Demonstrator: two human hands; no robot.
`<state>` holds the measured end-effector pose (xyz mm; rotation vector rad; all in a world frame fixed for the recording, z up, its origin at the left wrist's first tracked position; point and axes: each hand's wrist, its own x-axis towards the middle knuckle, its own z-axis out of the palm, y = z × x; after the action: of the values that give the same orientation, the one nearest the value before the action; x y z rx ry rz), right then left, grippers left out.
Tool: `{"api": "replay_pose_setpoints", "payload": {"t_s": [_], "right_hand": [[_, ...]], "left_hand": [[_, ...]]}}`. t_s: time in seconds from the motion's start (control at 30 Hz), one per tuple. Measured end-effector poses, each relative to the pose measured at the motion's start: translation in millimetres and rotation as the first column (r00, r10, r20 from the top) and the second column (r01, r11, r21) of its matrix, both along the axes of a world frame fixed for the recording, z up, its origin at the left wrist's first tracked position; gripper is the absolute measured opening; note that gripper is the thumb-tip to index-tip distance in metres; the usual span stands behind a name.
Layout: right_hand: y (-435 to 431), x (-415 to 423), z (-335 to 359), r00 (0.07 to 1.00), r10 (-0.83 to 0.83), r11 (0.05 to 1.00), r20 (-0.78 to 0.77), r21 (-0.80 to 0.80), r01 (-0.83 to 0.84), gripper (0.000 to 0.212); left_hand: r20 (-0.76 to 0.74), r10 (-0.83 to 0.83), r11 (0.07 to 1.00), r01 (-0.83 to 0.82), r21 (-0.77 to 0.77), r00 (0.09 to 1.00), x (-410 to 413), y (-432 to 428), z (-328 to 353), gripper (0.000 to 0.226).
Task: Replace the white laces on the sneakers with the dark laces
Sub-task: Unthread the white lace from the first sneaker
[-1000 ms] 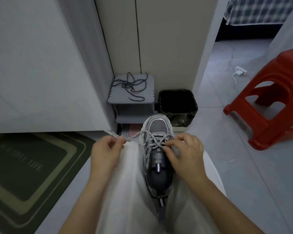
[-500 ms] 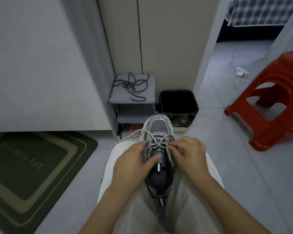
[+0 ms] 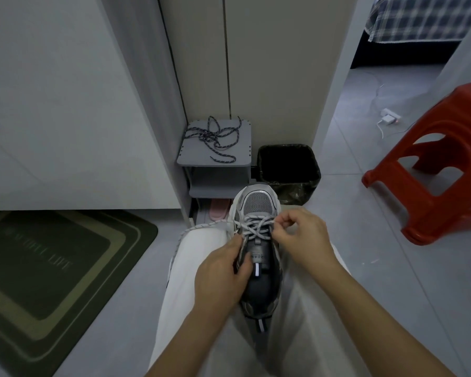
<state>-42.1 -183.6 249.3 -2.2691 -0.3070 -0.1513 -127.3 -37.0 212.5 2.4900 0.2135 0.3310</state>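
Observation:
A grey sneaker [image 3: 257,205] lies between my knees, toe pointing away from me. Its white lace [image 3: 256,227] still crosses the upper eyelets, and one loose end trails off to the left over my thigh. My left hand [image 3: 220,273] grips the sneaker's left side by the tongue, thumb on top. My right hand [image 3: 301,235] pinches the white lace at the right eyelets. The dark laces [image 3: 214,137] lie tangled on top of a small grey shelf [image 3: 239,156] against the wall ahead.
A black bin [image 3: 288,164] with a bag stands right of the shelf. A red plastic stool [image 3: 441,161] is at the right. A green doormat [image 3: 46,265] lies on the left. A pink slipper [image 3: 218,209] sits under the shelf. A white charger [image 3: 389,118] lies beyond.
My left hand let go of the loose lace end and moved right onto the sneaker's side. My right hand shifted slightly up to the right eyelets.

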Motion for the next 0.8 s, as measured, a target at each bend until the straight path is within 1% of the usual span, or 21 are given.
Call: {"api": "replay_pose_setpoints", "payload": {"t_s": [0.07, 0.13, 0.17, 0.2, 0.27, 0.3, 0.37, 0.43, 0.53, 0.6, 0.63, 0.73, 0.8], "right_hand": [[-4, -3, -7, 0.997, -0.009, 1.000, -0.082, 0.023, 0.011, 0.003], [-11, -5, -13, 0.997, 0.017, 1.000, -0.074, 0.015, -0.016, 0.005], [-14, -6, -15, 0.998, 0.030, 0.999, -0.064, 0.013, -0.029, 0.007], [-16, -7, -17, 0.998, 0.038, 0.999, -0.052, 0.016, -0.037, 0.009], [-17, -10, -21, 0.999, 0.036, 0.999, -0.025, 0.033, -0.035, 0.011], [-16, -11, -22, 1.000, 0.030, 0.999, -0.010, 0.046, -0.029, 0.011], [-14, -13, -22, 1.000, 0.017, 0.996, -0.005, 0.084, -0.016, 0.009], [-12, -13, -21, 1.000, 0.013, 0.994, -0.022, 0.105, -0.010, 0.009], [-10, -11, -21, 0.997, 0.023, 0.990, -0.071, 0.137, -0.013, 0.006], [-8, -11, -19, 0.995, 0.019, 0.987, -0.101, 0.161, -0.003, 0.001], [-8, -10, -18, 0.994, 0.013, 0.988, -0.105, 0.153, 0.003, 0.002], [-7, -7, -12, 0.994, 0.012, 0.997, -0.105, 0.072, -0.004, 0.006], [-8, -3, -6, 0.998, 0.031, 0.999, -0.060, 0.018, -0.030, 0.009]], "left_hand": [[-0.016, 0.017, 1.000, -0.018, -0.023, 1.000, 1, 0, -1, 0.047], [-0.003, 0.075, 0.985, -0.075, -0.153, 0.997, 1, 0, 5, 0.052], [0.038, 0.109, 0.971, -0.098, -0.219, 0.993, 1, 1, 9, 0.049], [0.104, 0.137, 0.962, -0.107, -0.251, 0.985, 3, 3, 12, 0.043], [0.189, 0.136, 0.974, -0.097, -0.205, 0.972, 8, 8, 14, 0.039], [0.179, 0.096, 0.986, -0.069, -0.153, 0.979, 11, 11, 14, 0.044], [0.095, -0.008, 0.999, 0.011, -0.037, 0.995, 17, 16, 14, 0.056], [0.048, -0.054, 0.998, 0.053, 0.035, 0.997, 20, 18, 15, 0.058], [0.108, -0.029, 0.996, 0.020, 0.086, 0.994, 16, 18, 16, 0.049], [0.118, -0.024, 0.993, 0.010, 0.116, 0.993, 10, 17, 11, 0.044], [0.119, -0.025, 0.992, 0.010, 0.129, 0.993, 7, 17, 7, 0.044], [0.105, -0.029, 0.991, 0.015, 0.132, 0.994, -1, 16, -2, 0.044], [0.099, -0.020, 0.994, 0.008, 0.113, 0.995, -3, 16, -5, 0.044]]}}
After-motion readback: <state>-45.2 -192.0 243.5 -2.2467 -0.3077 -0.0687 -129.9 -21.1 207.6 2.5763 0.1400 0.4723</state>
